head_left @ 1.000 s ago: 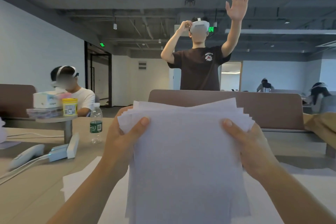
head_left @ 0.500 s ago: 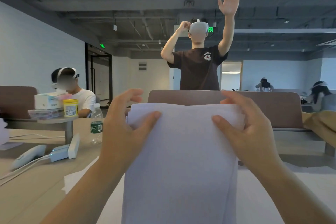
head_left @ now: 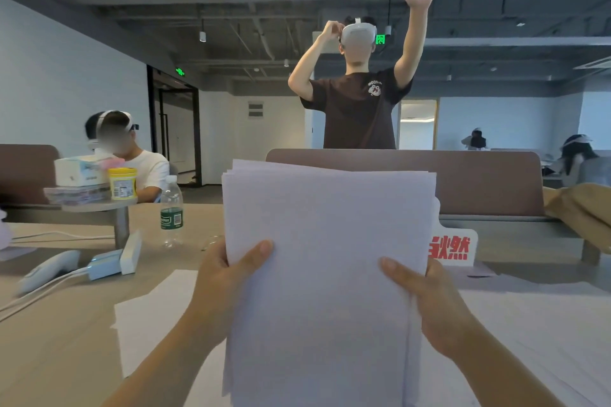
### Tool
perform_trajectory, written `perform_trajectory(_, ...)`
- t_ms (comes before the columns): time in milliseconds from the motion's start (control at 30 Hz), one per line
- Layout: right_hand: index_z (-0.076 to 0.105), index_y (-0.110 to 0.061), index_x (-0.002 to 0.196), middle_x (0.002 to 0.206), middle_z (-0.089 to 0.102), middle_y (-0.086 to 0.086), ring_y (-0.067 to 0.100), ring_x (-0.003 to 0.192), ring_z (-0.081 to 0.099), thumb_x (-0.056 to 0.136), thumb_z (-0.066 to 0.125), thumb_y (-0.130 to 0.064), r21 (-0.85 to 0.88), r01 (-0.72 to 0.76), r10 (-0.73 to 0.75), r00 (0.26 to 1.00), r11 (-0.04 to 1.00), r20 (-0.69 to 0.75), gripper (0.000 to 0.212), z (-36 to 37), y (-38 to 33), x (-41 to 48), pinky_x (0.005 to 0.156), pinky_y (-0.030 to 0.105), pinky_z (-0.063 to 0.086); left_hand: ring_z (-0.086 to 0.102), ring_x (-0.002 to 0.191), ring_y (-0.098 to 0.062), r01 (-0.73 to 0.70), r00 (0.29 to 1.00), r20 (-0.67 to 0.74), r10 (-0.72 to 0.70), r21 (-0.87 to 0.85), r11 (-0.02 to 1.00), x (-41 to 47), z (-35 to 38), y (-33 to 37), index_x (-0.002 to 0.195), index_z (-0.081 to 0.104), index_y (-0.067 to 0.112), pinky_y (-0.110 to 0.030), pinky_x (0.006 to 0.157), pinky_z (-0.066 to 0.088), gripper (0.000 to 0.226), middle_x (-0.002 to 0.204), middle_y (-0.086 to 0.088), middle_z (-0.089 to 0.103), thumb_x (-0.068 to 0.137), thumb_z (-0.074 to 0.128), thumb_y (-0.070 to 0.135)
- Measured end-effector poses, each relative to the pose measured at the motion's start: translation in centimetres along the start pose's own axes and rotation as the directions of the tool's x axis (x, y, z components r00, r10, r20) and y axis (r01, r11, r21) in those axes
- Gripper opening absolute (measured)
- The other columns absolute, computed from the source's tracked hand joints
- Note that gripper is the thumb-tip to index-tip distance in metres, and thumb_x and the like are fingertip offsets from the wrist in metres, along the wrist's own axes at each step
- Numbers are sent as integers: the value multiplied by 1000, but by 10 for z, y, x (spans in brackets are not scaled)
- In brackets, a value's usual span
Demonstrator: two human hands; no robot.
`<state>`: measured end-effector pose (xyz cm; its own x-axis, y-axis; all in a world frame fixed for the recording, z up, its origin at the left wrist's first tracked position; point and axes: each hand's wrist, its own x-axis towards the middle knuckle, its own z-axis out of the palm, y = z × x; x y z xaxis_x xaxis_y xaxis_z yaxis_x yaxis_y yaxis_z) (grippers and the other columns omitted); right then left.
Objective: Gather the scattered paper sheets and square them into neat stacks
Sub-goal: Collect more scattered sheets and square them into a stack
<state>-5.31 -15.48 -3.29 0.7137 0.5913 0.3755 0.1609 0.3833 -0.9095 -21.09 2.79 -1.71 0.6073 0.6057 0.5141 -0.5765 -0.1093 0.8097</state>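
A: Head view: the stack (head_left: 330, 241) stands upright over the table (head_left: 49, 340); both hands have slid from its top edge down to its sides.
B: Left hand (head_left: 224, 284), right hand (head_left: 436, 301), each pinching it, thumbs in front; top edges squarer than a second ago; loose sheets (head_left: 148, 324) lie underneath.

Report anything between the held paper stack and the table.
Left hand and right hand hold the paper stack upright. Only loose sheets lie on the table below; the stack's bottom edge is out of frame.
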Motion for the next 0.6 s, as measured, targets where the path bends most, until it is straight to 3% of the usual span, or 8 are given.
perform_trajectory(100, 65, -16, 118, 107, 74, 5, 26, 98, 70, 29, 90, -55, -22, 58, -59, 997, 998, -42, 100, 4, 2, 7, 89, 46, 54, 72, 67, -21, -29, 998, -52, 30, 16, 999, 5, 8, -3, 79, 74, 16, -30, 55, 57, 15, 80, -4, 76, 65, 78, 10)
perform_trajectory(200, 68, -12, 111, 102, 75, 7, 27, 92, 72, 30, 89, -55, 10, 84, -83, 994, 996, -73, 93, 1, -2, 13, 76, 38, 59, 72, 68, -20, -35, 997, -73, 34, -15, 999, 11, 8, -1, 87, 71, 15, -32, 57, 58, 23, 81, -2, 76, 65, 78, 13)
perform_trajectory(267, 68, -9, 111, 100, 75, 8, 26, 88, 73, 46, 86, -49, 11, 61, -60, 995, 998, -77, 78, -5, 1, 10, 67, 31, 59, 73, 70, -22, 17, 999, -35, -18, -35, 999, 7, 4, -6, 91, 71, 15, -34, 58, 59, 21, 84, -4, 76, 69, 70, 14)
perform_trajectory(333, 67, -8, 114, 101, 75, 8, 25, 88, 73, 60, 79, -40, -7, 1, -2, 998, 1000, -69, 64, -11, 12, 3, 64, 29, 58, 73, 68, -23, 92, 995, -24, -94, -47, 995, -2, -1, -17, 82, 76, 17, -32, 54, 58, 16, 82, -7, 76, 67, 74, 10)
perform_trajectory(500, 69, -11, 111, 103, 75, 10, 28, 95, 71, 50, 85, -52, -47, -86, 85, 996, 995, -27, 75, -13, 40, -5, 84, 42, 57, 71, 61, -23, 186, 980, -47, -191, -93, 978, -10, -5, -40, 73, 76, 8, -28, 49, 55, 15, 75, -11, 75, 71, 64, 15)
perform_trajectory(600, 68, -17, 114, 104, 75, 4, 24, 97, 71, 60, 79, -43, -81, -75, 72, 997, 994, -40, 61, -5, 39, 1, 91, 47, 53, 72, 63, -21, 162, 986, -32, -166, -87, 983, -4, 2, -40, 79, 75, 8, -27, 51, 55, 20, 76, -10, 75, 73, 59, 17)
